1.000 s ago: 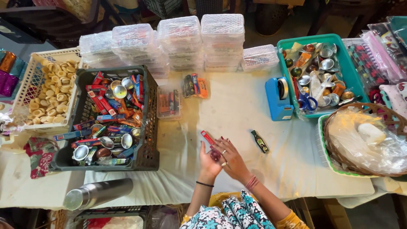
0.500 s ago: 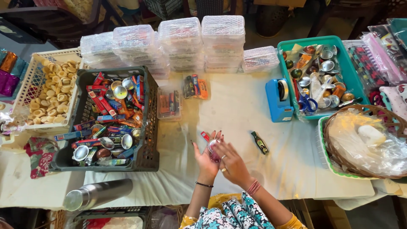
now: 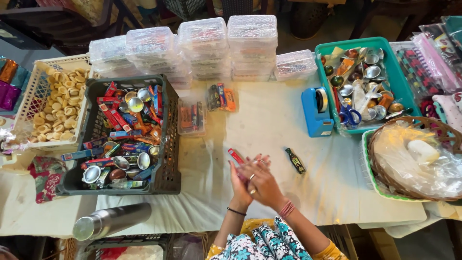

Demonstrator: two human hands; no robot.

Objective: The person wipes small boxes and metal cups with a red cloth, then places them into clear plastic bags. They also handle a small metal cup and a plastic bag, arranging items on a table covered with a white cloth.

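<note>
We are pressing our left hand [image 3: 239, 185] and right hand [image 3: 260, 183] palm to palm at lower centre of the frame, closer together than half a second ago, with the red packet [image 3: 236, 156] now pinched between them, its end sticking out toward the upper left. The grip is nearly flat, fingers extended rather than curled. The dark packet [image 3: 295, 161] is lying untouched just right on the cloth [image 3: 269, 120], the crate [image 3: 122, 135] staying at left.
</note>
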